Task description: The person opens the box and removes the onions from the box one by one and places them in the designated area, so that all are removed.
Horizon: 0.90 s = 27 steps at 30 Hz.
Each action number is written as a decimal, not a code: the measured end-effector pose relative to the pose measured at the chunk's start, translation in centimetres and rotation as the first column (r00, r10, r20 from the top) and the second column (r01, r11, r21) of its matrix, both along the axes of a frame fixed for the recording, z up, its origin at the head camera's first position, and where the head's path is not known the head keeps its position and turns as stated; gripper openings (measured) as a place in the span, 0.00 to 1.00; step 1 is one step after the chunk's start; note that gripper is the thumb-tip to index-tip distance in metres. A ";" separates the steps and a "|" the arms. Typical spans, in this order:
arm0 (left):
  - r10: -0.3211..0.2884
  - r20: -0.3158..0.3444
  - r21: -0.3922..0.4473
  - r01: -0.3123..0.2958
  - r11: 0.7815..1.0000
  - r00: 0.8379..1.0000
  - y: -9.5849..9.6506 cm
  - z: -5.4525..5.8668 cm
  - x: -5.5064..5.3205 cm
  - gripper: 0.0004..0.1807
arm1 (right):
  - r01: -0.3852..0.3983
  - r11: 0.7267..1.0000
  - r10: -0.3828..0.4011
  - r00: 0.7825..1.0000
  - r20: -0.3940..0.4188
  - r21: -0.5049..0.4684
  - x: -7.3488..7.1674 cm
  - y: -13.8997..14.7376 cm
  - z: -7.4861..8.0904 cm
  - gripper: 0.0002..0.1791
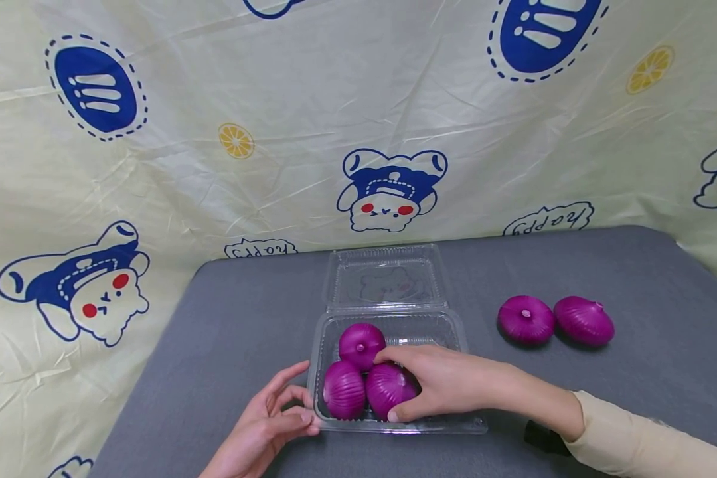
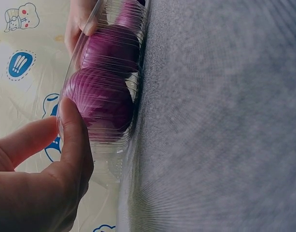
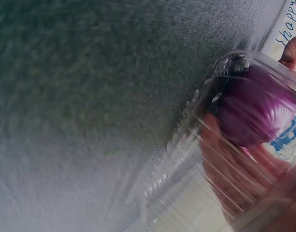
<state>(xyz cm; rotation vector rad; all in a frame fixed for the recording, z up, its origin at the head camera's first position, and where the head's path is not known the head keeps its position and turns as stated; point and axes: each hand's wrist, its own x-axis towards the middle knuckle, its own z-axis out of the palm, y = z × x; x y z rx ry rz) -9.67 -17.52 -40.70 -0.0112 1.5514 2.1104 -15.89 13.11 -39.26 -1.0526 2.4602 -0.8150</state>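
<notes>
A clear plastic clamshell box [image 1: 430,325] lies open on the table with three red onions inside. One onion [image 1: 361,345] is at the back left, another [image 1: 344,392] in the front left corner. Thumb and fingers of my right hand [image 1: 448,382] grip the third onion [image 1: 388,388], low in the front of the box; through the box wall, the right wrist view shows the fingers against this onion [image 3: 256,108]. My left hand [image 1: 271,415] pinches the box's left rim between thumb and fingers, seen closely in the left wrist view [image 2: 65,150].
Two more red onions [image 1: 526,320] lie side by side on the grey table cloth [image 1: 245,318], right of the box. The box's hinged lid [image 1: 388,275] is folded back flat toward the rear edge. A printed curtain [image 1: 287,86] hangs behind the table.
</notes>
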 end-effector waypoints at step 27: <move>0.010 0.025 0.013 -0.010 1.000 1.000 -0.1 0.1 0.0 0.42 | 0.006 0.976 0.018 0.994 0.110 -0.215 0.5 1.4 0.5 0.40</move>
